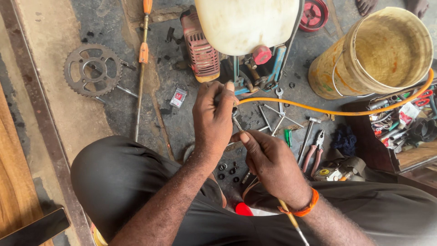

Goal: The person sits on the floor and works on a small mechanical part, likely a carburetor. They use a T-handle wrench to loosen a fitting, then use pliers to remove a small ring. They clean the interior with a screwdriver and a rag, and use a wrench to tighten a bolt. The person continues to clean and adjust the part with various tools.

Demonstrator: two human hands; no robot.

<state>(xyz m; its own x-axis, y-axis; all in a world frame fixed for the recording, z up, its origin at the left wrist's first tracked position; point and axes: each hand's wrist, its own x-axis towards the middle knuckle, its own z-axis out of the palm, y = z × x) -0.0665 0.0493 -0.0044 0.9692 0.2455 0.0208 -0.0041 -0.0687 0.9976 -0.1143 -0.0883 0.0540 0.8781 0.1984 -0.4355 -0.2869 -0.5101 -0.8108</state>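
My left hand [213, 117] is closed around the end of an orange hose [318, 109], which runs off to the right past a bucket. My right hand [271, 165] pinches a thin metal tool [237, 124] whose tip meets the hose end at my left fingers; a yellowish rod [291, 219] also passes under my right wrist. Both hands work above my dark-trousered knees. Right in front stands a small engine sprayer with a red motor [200, 48] and a white tank [246, 23].
A yellow bucket [337, 68] lies tilted at the right, next to a wooden box of tools [400, 123]. Pliers [315, 148], a hammer, spanners and small nuts litter the concrete floor. A chain sprocket [92, 69] and an orange-handled rod [142, 68] lie left.
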